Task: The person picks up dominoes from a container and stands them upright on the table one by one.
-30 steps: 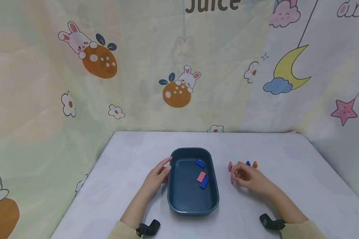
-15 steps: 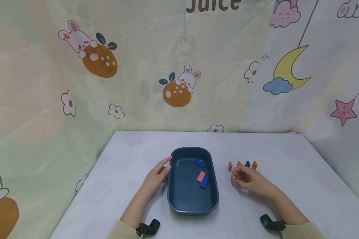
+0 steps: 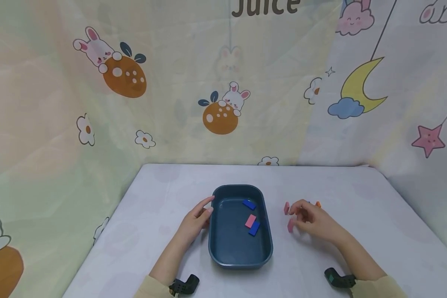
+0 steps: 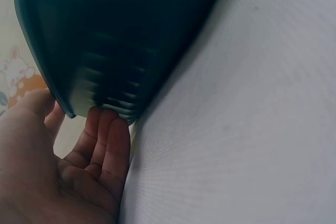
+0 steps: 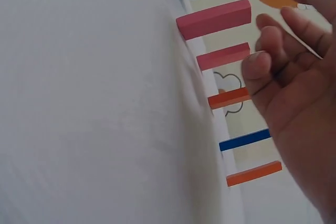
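My left hand point(image 3: 194, 223) rests against the left side of a dark blue-green tray point(image 3: 227, 246); in the left wrist view its fairly straight fingers touch the outer wall. My right hand point(image 3: 316, 221) hovers at the tray's right, holding nothing, fingers loosely bent. Just by its thumb a pink domino point(image 3: 290, 225) stands on end, apart from the fingers in the right wrist view. Behind it stand another pink domino point(image 5: 224, 56), an orange domino point(image 5: 230, 98), a blue domino point(image 5: 244, 139) and another orange domino point(image 5: 254, 173), partly hidden by the hand in the head view.
Inside the tray lie two blue dominoes point(image 3: 249, 204) and a pink domino point(image 3: 250, 220), flat, towards its right side. A white cloth point(image 3: 152, 194) covers the table. A printed curtain point(image 3: 171, 82) hangs behind the table.
My right thumb and fingers have let go of the near pink domino, which stays standing. The hand has lifted and opened slightly. The left hand and tray stay put.
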